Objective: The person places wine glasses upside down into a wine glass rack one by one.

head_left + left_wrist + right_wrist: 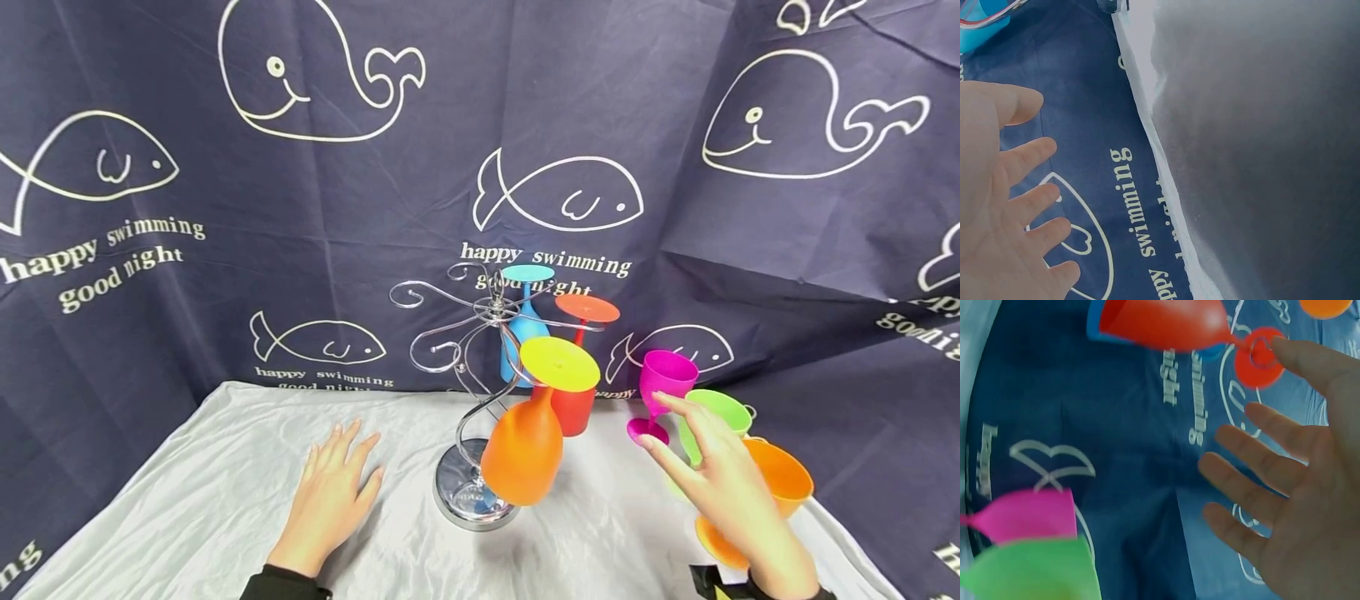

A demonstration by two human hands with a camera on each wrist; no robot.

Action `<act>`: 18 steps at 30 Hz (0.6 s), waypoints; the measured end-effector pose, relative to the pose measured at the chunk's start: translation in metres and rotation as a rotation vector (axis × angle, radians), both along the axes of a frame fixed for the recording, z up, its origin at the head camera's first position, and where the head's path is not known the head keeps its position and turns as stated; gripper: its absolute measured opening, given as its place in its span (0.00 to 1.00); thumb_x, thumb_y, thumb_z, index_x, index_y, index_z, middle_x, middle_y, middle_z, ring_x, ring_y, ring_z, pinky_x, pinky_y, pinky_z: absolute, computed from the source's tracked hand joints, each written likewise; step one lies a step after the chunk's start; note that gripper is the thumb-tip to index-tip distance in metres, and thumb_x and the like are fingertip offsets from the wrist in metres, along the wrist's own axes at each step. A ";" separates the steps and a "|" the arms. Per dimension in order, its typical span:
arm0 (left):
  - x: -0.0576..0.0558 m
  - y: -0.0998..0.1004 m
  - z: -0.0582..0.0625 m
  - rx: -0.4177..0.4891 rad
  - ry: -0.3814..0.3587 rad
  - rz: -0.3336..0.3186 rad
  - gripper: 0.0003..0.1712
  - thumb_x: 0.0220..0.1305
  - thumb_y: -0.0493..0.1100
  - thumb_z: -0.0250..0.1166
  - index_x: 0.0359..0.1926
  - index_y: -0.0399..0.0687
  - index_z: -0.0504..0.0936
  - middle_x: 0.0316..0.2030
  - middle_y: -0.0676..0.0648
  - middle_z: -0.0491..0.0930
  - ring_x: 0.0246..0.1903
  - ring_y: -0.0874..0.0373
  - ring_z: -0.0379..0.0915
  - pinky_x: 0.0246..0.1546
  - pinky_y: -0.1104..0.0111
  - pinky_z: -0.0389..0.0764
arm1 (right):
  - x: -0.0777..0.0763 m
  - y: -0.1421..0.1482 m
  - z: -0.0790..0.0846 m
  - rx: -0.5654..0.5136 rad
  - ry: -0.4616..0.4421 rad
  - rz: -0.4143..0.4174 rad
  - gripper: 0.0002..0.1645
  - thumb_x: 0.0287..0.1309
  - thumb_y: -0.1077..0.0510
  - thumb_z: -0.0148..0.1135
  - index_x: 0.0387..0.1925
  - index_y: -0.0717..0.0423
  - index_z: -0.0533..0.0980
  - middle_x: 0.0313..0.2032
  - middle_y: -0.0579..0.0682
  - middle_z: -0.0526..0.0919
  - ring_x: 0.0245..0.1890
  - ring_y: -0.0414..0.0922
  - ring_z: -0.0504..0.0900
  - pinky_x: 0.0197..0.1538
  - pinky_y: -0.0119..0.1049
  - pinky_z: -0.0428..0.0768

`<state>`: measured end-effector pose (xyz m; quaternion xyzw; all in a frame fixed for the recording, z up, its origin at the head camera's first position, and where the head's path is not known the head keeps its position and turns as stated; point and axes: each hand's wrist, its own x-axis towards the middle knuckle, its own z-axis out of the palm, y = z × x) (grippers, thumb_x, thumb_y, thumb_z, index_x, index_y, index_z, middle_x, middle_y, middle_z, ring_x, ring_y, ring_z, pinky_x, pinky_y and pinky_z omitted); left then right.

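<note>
My left hand (330,496), fingers spread and holding nothing, is over the white cloth left of a chrome stemware rack (459,487). Upside down on the rack's right side hang a blue goblet (517,333), a red goblet (573,412) and an orange goblet (522,454) with a yellow foot. To the right, my right hand (731,487) holds nothing, its fingers extended. In the head view it overlaps upright goblets: magenta (667,373), light green (723,407) and orange (783,479). The right wrist view shows its fingers apart from the magenta and green cups.
A white cloth (225,483) covers the table. Behind it hangs a dark blue curtain (420,192) with white whale and fish outlines. Curled chrome arms (431,296) on the rack's left side bear no goblets.
</note>
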<state>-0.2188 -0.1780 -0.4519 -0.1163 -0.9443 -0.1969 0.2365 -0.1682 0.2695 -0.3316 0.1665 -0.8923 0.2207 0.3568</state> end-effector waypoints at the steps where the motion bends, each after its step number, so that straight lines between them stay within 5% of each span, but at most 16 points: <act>1: 0.000 0.000 0.000 0.000 -0.003 0.000 0.27 0.70 0.48 0.62 0.67 0.46 0.76 0.73 0.35 0.66 0.73 0.30 0.58 0.71 0.31 0.53 | 0.001 0.004 0.000 0.010 -0.005 -0.023 0.37 0.49 0.55 0.80 0.62 0.50 0.77 0.54 0.51 0.84 0.43 0.43 0.78 0.58 0.16 0.67; 5: 0.000 0.000 0.000 0.001 -0.005 -0.001 0.27 0.70 0.48 0.62 0.67 0.46 0.76 0.73 0.36 0.65 0.73 0.30 0.58 0.71 0.31 0.53 | 0.003 0.023 -0.002 0.065 -0.035 -0.118 0.38 0.51 0.52 0.79 0.64 0.51 0.75 0.46 0.52 0.84 0.32 0.41 0.72 0.41 0.34 0.71; 9: 0.000 0.000 -0.001 0.002 0.001 0.000 0.27 0.70 0.48 0.62 0.66 0.46 0.76 0.73 0.36 0.66 0.73 0.30 0.58 0.71 0.31 0.53 | 0.005 0.037 -0.005 0.110 -0.052 -0.192 0.40 0.48 0.49 0.80 0.63 0.52 0.75 0.26 0.46 0.73 0.29 0.42 0.67 0.29 0.35 0.65; 18: 0.001 0.000 -0.001 0.001 0.006 0.004 0.26 0.69 0.47 0.64 0.66 0.47 0.77 0.73 0.36 0.66 0.73 0.30 0.58 0.71 0.31 0.54 | 0.009 0.058 -0.010 0.163 -0.249 -0.308 0.47 0.51 0.40 0.77 0.65 0.60 0.71 0.25 0.46 0.71 0.36 0.58 0.76 0.35 0.52 0.73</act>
